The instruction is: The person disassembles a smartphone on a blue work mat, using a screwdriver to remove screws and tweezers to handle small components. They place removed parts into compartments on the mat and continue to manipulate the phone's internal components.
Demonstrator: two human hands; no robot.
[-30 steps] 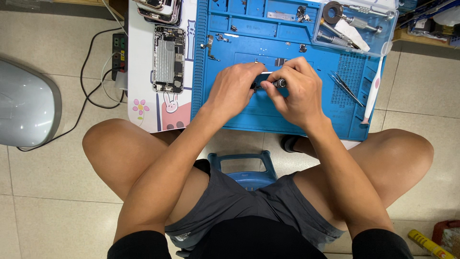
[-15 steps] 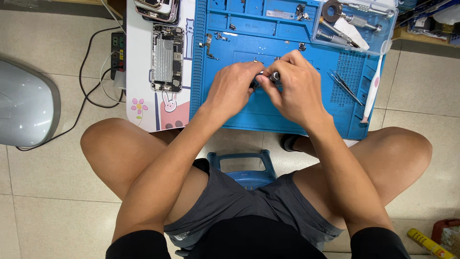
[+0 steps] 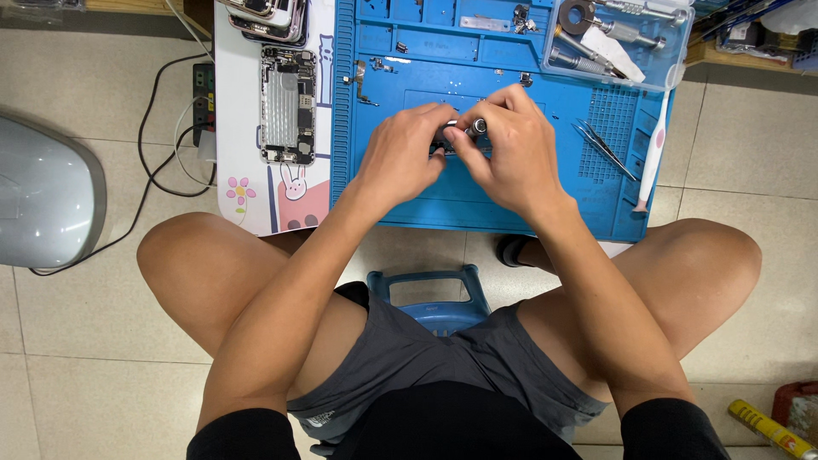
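Your worktop (image 3: pixel 281 213) carries the blue repair mat (image 3: pixel 511 200), and both your hands meet at its middle, straight ahead of you between your knees. One opened phone chassis (image 3: pixel 287 104) lies left of the mat on the white sheet, its long axis running away from you, well apart from both hands; more phone shells (image 3: pixel 268 17) are stacked above it, too cropped to count. One clear lidded tool case (image 3: pixel 618 43) sits at the mat's far right corner with several metal bits inside.

Your left hand (image 3: pixel 400 158) is curled, its fingertips pinching a small dark part (image 3: pixel 443 146) that lies on the mat directly beneath the two hands; most of it is hidden, so its shape and long axis cannot be told. Your right hand (image 3: pixel 511 149) is closed on one small screwdriver (image 3: pixel 473 129), whose silver end shows between your thumbs, pointing left and down toward that part. The two hands touch; neither is clearly nearer the part.

To the right of your right hand lie one pair of tweezers (image 3: pixel 607 146), slanting down to the right, and one white toothbrush (image 3: pixel 654 140) along the mat's right edge. A few loose brackets and screws (image 3: pixel 365 78) lie at upper left, near your left hand.
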